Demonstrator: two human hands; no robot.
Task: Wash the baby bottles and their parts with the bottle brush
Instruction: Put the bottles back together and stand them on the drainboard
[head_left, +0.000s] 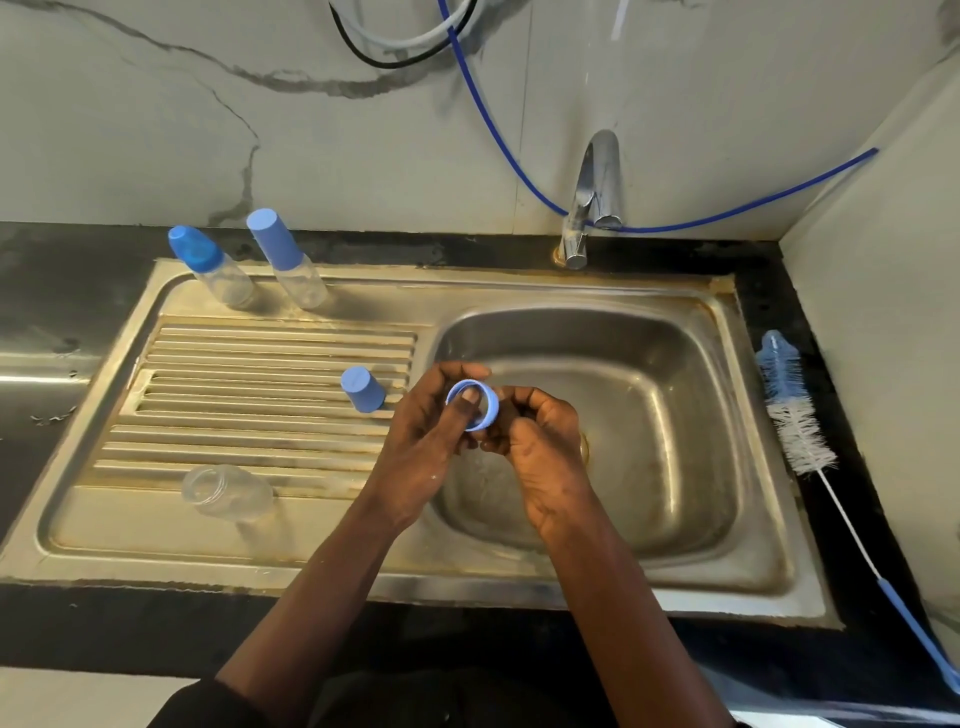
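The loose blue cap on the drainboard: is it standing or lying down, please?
Standing: the blue cap rests open end down on the drainboard, closed top up.

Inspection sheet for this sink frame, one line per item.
Surface: steel sink unit, ribbed drainboard left, basin right, in a dark counter.
Job's things: two capped bottles at the drainboard's back; uncapped clear bottle at its front; blue cap on the ribs; bottle brush on the counter, right of basin.
Clutter: nothing seen.
Hands: left hand and right hand both hold a blue ring over the basin.
Cables: blue hose, white and black cables on the wall.
Surroundings: tap behind the basin; marbled wall.
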